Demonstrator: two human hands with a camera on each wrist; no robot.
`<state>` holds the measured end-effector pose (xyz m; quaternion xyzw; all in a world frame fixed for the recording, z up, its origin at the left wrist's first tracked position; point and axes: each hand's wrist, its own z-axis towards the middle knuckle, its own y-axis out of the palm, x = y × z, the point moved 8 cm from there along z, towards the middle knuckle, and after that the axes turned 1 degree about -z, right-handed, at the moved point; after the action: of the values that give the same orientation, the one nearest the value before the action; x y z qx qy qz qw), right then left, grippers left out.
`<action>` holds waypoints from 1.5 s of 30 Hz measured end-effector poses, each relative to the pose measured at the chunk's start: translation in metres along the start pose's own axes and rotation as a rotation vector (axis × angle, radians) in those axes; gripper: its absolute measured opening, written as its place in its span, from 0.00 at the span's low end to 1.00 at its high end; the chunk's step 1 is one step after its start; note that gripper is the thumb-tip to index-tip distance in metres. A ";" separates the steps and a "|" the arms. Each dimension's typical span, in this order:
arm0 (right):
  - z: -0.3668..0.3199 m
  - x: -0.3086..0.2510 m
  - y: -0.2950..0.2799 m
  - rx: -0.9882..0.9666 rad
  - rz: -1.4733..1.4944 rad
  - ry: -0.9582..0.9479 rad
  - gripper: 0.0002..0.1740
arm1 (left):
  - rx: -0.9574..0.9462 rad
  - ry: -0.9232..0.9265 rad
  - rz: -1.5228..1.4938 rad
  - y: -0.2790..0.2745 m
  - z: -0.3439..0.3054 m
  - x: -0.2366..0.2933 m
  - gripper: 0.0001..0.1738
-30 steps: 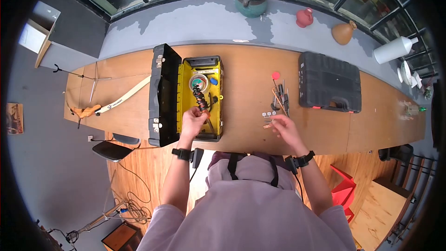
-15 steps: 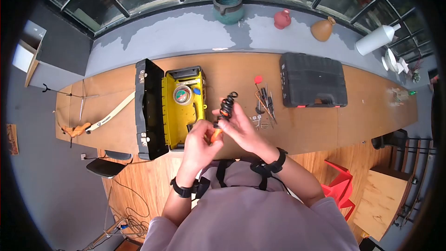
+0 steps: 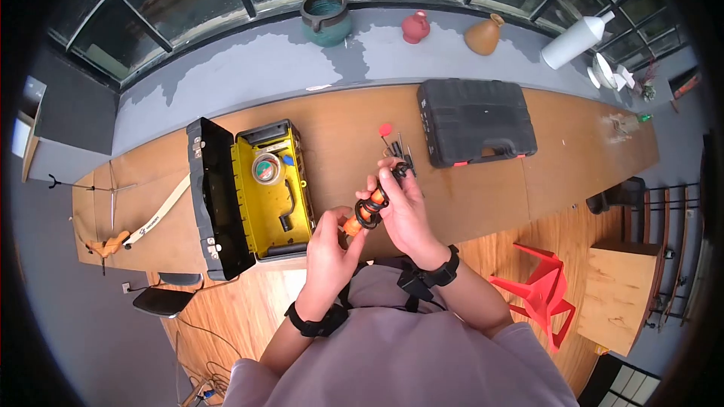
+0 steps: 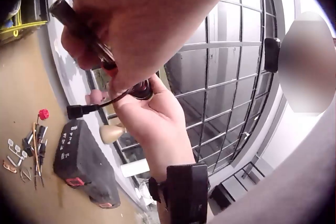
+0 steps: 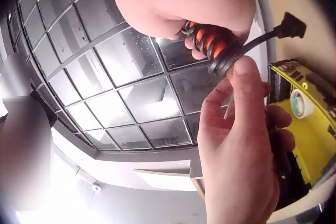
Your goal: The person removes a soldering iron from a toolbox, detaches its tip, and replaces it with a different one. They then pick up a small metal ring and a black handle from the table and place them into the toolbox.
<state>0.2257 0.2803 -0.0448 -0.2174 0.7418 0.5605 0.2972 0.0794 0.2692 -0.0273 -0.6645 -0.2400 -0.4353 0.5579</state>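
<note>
Both hands hold a soldering iron (image 3: 362, 215) with an orange handle, tilted in front of the body. Its black cord (image 5: 223, 61) winds round the handle in loops, and the plug end (image 4: 79, 111) hangs free. My left hand (image 3: 328, 249) grips the iron low on the handle, where a dark tube-like end (image 4: 79, 27) and a bit of metal shaft stick out past the fingers. Thumb and fingers of my right hand (image 3: 411, 215) pinch the cord loops at the upper end. To the left stands an open toolbox (image 3: 273, 207) with a yellow inside.
A round tub (image 3: 266, 169) with a green label and a black angled piece (image 3: 287, 211) lie in the toolbox. Beyond the right hand lie several slim tools (image 4: 37, 150) and small parts. A closed black case (image 3: 479, 120) sits at right; a bow (image 3: 154, 215) at left.
The left hand has lifted the soldering iron out from over the toolbox toward the body. The right hand has come from the small parts to the cord, whose loops look looser.
</note>
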 end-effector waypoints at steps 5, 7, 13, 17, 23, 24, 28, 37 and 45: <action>-0.017 0.010 0.007 -0.032 -0.196 0.033 0.14 | 0.021 -0.007 -0.162 0.005 -0.003 0.005 0.29; -0.022 0.016 0.013 -0.061 -0.232 0.054 0.18 | 0.087 0.075 -0.287 0.003 -0.001 0.008 0.30; -0.043 0.029 -0.001 -0.040 -0.345 0.144 0.20 | 0.010 0.069 -0.391 0.000 -0.001 0.010 0.29; -0.057 0.029 0.008 -0.056 -0.365 0.084 0.22 | -0.032 0.079 -0.365 0.003 -0.006 -0.001 0.26; -0.073 0.032 -0.003 -0.153 -0.826 0.204 0.09 | 0.100 0.135 -0.078 -0.017 -0.021 -0.008 0.24; -0.077 0.026 -0.006 -0.208 -1.131 0.323 0.13 | 0.120 0.131 0.019 -0.022 -0.023 -0.008 0.24; -0.077 -0.032 0.005 -0.166 -1.094 0.087 0.19 | -0.129 0.176 0.311 -0.016 -0.042 -0.002 0.12; -0.043 -0.103 -0.104 -0.220 -1.364 0.059 0.23 | -0.165 0.257 0.178 -0.022 -0.099 0.034 0.07; -0.082 -0.101 -0.152 -0.465 -1.243 0.163 0.16 | -0.053 -0.055 0.615 -0.049 -0.162 0.013 0.11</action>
<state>0.3829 0.1583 -0.0661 -0.7044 0.3586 0.4120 0.4532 -0.0034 0.1253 0.0096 -0.7318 -0.0313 -0.2340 0.6394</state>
